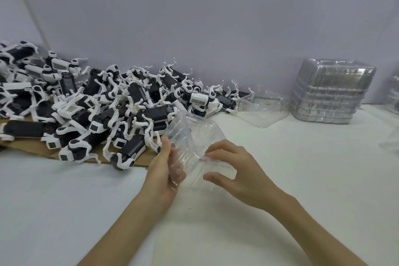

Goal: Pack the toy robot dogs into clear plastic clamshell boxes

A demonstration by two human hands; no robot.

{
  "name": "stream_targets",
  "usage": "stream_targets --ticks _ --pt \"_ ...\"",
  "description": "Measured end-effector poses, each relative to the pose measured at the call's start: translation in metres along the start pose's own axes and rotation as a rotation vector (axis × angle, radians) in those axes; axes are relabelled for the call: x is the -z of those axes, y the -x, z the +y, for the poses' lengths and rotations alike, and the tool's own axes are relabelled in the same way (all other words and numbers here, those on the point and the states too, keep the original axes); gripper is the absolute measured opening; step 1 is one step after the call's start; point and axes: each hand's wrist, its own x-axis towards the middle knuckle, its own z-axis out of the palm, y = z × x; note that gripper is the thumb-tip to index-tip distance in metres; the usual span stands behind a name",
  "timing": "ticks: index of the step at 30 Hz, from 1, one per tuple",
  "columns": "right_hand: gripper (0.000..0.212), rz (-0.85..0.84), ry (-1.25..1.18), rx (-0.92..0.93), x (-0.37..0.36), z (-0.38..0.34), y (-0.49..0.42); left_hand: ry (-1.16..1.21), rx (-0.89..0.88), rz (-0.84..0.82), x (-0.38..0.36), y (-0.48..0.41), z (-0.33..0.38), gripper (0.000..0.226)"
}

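With grip clamped, left hand (160, 171) and right hand (234, 171) hold a clear, ribbed clamshell box (193, 134), hinged open.

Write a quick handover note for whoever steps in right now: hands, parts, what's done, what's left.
Left hand and right hand: both grip one clear plastic clamshell box, seemingly empty, over the white table.
Black-and-white toy robot dogs: loose pile on brown cardboard, left.
Stack of clear clamshell boxes: far right; contents unclear.
Done: no dog in the held box. Left: load one, close, repeat.
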Motion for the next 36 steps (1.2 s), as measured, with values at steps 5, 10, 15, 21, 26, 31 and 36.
stream_targets --ticks 5,10,15,21,26,31,36 --pt "0.035 0.010 0.029 0.045 -0.001 -0.002 0.000 0.069 0.056 -0.003 0.003 -0.004 0.001 0.075" --pt "0.035 0.175 -0.077 0.047 0.002 -0.009 -0.001 -0.120 -0.016 0.131 0.005 -0.003 -0.001 0.051" --pt "0.015 0.587 -0.332 -0.023 0.034 -0.005 -0.009 -0.181 -0.072 0.170 0.001 0.000 -0.001 0.052" --pt "0.013 0.940 -0.336 -0.206 0.065 0.023 -0.007 -0.144 -0.049 0.109 0.003 -0.002 -0.002 0.045" --pt "0.028 1.002 -0.312 -0.195 0.085 0.031 -0.012 -0.134 -0.014 0.082 0.008 -0.006 -0.003 0.025" --pt "0.024 0.960 -0.117 -0.175 0.106 0.041 -0.039 -0.117 0.007 0.093 0.006 -0.006 -0.002 0.020" --pt "0.035 0.782 0.394 -0.199 0.118 0.089 -0.093 -0.131 0.014 0.077 0.006 -0.004 -0.003 0.019"
